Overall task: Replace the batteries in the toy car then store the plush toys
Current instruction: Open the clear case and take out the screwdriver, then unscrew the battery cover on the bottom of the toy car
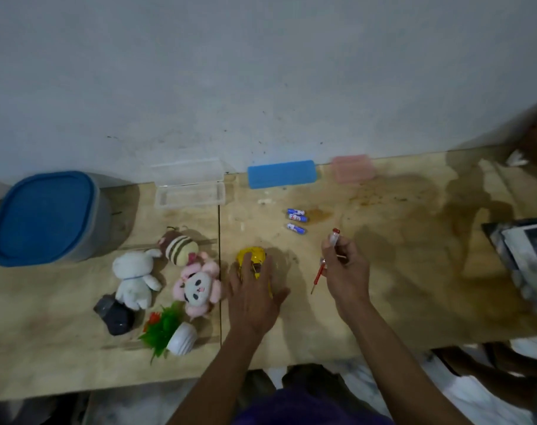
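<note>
A yellow toy car (252, 259) lies on the wooden table, and my left hand (253, 297) rests flat on top of it with fingers spread. My right hand (347, 273) is closed around a red-handled screwdriver (319, 273), held just right of the car with its tip pointing down toward the table. Three blue batteries (296, 220) lie beyond the car. Left of the car sit a white plush (135, 279), a striped brown plush (178, 248) and a pink plush (198, 288).
A grey tub with a blue lid (46, 217) stands far left. Along the wall are an open clear case (189, 188), a blue case (282, 174) and a pink case (353, 168). A small potted plant (169, 331) and a dark object (115, 314) lie near the front edge. Clutter (521, 259) sits at right.
</note>
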Motion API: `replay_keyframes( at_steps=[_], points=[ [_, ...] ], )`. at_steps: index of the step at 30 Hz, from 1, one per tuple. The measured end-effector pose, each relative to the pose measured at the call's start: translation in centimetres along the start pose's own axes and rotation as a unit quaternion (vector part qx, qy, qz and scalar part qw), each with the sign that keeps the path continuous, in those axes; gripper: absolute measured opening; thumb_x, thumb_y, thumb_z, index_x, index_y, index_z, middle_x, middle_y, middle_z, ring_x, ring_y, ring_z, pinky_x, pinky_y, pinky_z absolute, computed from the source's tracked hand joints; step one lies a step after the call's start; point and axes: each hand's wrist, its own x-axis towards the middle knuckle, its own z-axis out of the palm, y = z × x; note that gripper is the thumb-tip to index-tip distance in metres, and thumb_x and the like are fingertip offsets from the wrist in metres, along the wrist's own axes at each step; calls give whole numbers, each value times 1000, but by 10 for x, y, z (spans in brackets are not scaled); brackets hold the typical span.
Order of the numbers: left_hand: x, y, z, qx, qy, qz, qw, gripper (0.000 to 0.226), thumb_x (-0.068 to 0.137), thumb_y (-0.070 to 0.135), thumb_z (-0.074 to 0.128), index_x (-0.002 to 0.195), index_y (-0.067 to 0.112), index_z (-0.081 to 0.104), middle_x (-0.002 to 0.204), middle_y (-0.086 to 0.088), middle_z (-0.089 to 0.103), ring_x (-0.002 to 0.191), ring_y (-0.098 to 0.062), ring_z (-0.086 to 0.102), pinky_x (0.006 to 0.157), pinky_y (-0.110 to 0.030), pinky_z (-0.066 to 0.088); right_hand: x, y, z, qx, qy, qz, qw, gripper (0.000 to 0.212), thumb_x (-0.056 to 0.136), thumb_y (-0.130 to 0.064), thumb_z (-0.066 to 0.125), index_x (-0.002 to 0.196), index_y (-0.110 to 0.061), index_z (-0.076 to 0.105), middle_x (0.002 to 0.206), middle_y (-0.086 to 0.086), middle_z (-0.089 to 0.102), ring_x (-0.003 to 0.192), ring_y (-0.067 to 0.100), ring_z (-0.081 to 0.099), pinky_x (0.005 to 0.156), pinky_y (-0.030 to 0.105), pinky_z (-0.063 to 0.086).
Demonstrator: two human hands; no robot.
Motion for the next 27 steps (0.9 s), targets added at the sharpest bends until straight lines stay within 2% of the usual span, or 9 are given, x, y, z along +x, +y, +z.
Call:
replay_keyframes(
  at_steps=[2,4,7,10,13,18,20,23,27],
  points=[
    [1,7,13,10,-47,-36,998,81,91,66,51,157,45,9,166,-2,-10,150,-46,1,113,-66,27,0,6,-16,-10,-7,0,1000,19,94,-40,64,99,-23,70,83,2,66,73,16,59,76,53,58],
    [2,13,19,3,-62,-64,996,79,96,45,56,156,47,6,165,3,-20,150,-47,-5,107,-68,36,2,12,-31,-16,-6,1,1000,12,94,-34,66,99,-24,70,84,2,68,75,17,60,77,54,58],
    [7,21,20,0,-70,-94,993,75,96,17,50,155,47,15,166,-1,-20,146,-48,5,96,-61,46,5,17,-47,-19,-1,3,1000,2,94,-28,66,94,-29,68,83,-5,68,79,17,63,80,53,59],
    [11,27,15,-8,-75,-113,991,71,95,11,50,151,47,27,165,-1,-18,144,-48,10,98,-65,42,7,21,-58,-25,-4,5,1000,3,94,-27,67,96,-28,69,84,-5,68,79,17,62,79,53,59],
    [11,25,9,-50,-70,-126,988,65,90,11,57,142,48,41,164,-1,-14,142,-50,14,98,-67,41,7,19,-62,-22,-7,4,1000,4,94,-25,67,96,-28,69,84,-4,68,79,17,62,80,53,58],
    [-1,15,-11,-181,35,-77,980,61,78,22,72,137,33,57,150,-15,26,138,-37,31,109,-45,39,-2,2,-58,-10,-33,-12,999,5,94,-26,67,95,-29,69,84,-6,68,80,17,61,82,53,58],
    [-12,16,-28,-282,46,-97,953,55,78,27,71,130,42,59,140,-9,32,135,-29,34,109,-46,43,-9,-10,-53,-5,-49,-26,998,5,94,-26,66,98,-28,69,86,-3,68,81,17,62,83,54,58],
    [-35,22,-58,-431,22,-126,893,53,68,36,67,117,55,57,124,-5,44,114,-30,52,93,-56,54,-25,-34,-43,7,-72,-67,995,5,95,-27,66,97,-30,68,84,-6,67,80,14,60,83,52,58],
    [-64,18,-88,-587,-5,-95,804,70,61,16,84,121,42,58,114,-16,60,91,-34,64,72,-54,63,-56,-69,-24,4,-106,-136,985,4,94,-31,65,97,-34,67,88,-8,69,82,15,63,82,51,58]
  ],
)
